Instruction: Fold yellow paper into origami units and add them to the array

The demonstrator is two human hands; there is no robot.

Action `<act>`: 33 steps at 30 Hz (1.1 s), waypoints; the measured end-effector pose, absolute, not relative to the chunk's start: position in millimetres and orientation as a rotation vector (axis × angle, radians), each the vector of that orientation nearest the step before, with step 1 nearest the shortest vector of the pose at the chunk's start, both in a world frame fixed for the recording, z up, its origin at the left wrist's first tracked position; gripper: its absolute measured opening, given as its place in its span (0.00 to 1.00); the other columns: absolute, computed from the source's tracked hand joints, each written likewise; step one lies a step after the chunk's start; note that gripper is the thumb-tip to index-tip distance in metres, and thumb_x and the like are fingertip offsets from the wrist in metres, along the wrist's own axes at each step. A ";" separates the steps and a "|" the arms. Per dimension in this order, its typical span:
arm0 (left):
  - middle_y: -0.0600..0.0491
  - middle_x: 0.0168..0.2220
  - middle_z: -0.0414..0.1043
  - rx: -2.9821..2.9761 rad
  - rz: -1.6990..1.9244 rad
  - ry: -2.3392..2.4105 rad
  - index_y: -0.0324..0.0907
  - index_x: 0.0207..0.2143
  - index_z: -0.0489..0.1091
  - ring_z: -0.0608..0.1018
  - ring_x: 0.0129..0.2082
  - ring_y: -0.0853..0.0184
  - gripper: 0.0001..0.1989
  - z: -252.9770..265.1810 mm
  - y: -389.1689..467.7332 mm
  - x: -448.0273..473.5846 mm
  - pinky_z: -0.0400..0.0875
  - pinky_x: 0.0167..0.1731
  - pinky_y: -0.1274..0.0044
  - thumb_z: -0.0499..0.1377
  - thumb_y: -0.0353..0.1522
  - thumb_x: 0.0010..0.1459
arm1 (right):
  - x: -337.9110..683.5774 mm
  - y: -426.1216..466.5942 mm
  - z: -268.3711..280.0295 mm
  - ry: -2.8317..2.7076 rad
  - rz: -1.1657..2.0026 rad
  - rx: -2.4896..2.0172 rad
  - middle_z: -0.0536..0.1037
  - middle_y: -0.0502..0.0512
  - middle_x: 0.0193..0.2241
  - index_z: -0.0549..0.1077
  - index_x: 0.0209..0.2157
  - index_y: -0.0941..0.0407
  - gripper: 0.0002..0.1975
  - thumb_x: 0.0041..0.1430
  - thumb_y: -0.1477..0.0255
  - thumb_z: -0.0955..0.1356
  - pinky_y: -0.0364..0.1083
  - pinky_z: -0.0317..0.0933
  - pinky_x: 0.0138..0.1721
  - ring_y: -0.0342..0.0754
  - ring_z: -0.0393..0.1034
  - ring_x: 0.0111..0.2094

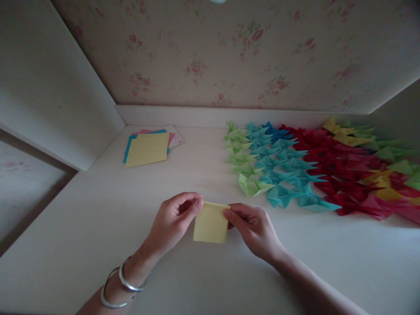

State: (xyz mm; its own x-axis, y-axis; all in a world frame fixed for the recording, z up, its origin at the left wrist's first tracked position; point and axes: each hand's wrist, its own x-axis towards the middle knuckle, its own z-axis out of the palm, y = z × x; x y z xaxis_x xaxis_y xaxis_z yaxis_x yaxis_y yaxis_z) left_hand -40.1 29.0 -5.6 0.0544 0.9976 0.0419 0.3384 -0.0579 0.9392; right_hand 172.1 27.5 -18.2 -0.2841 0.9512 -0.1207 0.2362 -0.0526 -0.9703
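Note:
A small yellow sheet of paper (210, 224) is held up between my two hands, with a narrow strip along its top edge that looks folded. My left hand (177, 218) pinches the top left corner between thumb and fingers. At the top right corner, my right hand (251, 227) grips the paper, thumb in front and fingers behind. Two silver bangles (123, 284) circle my left wrist. Beyond my hands, a pile of paper sheets (147, 149) lies on the left, yellow on top with blue and pink edges showing beneath.
Rows of folded paper pieces cover the right rear of the white table (98, 227): light green (252, 184), teal (278, 194), red (341, 175) and some yellow (352, 139). A flowered wall (203, 52) rises behind. A white panel (49, 78) stands at the left.

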 end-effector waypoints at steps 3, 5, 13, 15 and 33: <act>0.51 0.35 0.82 1.642 0.931 1.379 0.42 0.41 0.79 0.81 0.32 0.66 0.11 -5.0 29.6 -41.5 0.75 0.32 0.80 0.60 0.37 0.62 | 171.4 27.7 -15.8 -1.585 1.441 -1.258 0.73 0.51 0.23 0.76 0.27 0.58 0.18 0.64 0.60 0.65 0.41 0.63 0.28 0.45 0.69 0.26; 0.51 0.34 0.82 1.731 0.864 1.364 0.42 0.37 0.80 0.81 0.33 0.66 0.11 -4.3 29.1 -41.9 0.73 0.32 0.80 0.59 0.37 0.63 | 170.0 27.5 -15.0 -1.544 1.476 -1.255 0.73 0.51 0.24 0.75 0.28 0.58 0.18 0.64 0.59 0.65 0.41 0.64 0.29 0.45 0.70 0.27; 0.50 0.38 0.83 1.707 0.786 1.273 0.42 0.40 0.79 0.82 0.36 0.63 0.11 -2.1 25.6 -40.3 0.75 0.36 0.78 0.58 0.36 0.63 | 171.6 24.9 -14.0 -1.780 1.129 -1.311 0.68 0.49 0.20 0.72 0.25 0.56 0.20 0.68 0.62 0.61 0.41 0.56 0.25 0.43 0.63 0.23; 0.50 0.38 0.83 1.706 0.709 1.213 0.43 0.41 0.80 0.82 0.35 0.63 0.12 -0.6 25.1 -39.2 0.75 0.34 0.78 0.57 0.36 0.64 | 172.3 24.4 -15.2 -1.801 1.071 -1.335 0.69 0.49 0.20 0.73 0.26 0.57 0.19 0.67 0.62 0.62 0.41 0.54 0.24 0.43 0.62 0.23; 0.58 0.22 0.69 1.836 0.577 1.223 0.41 0.29 0.72 0.69 0.23 0.72 0.17 1.1 24.3 -35.4 0.60 0.24 0.81 0.52 0.39 0.67 | 168.5 23.1 -14.3 -1.937 1.354 -1.257 0.60 0.45 0.18 0.66 0.21 0.57 0.21 0.67 0.63 0.61 0.40 0.46 0.21 0.39 0.53 0.21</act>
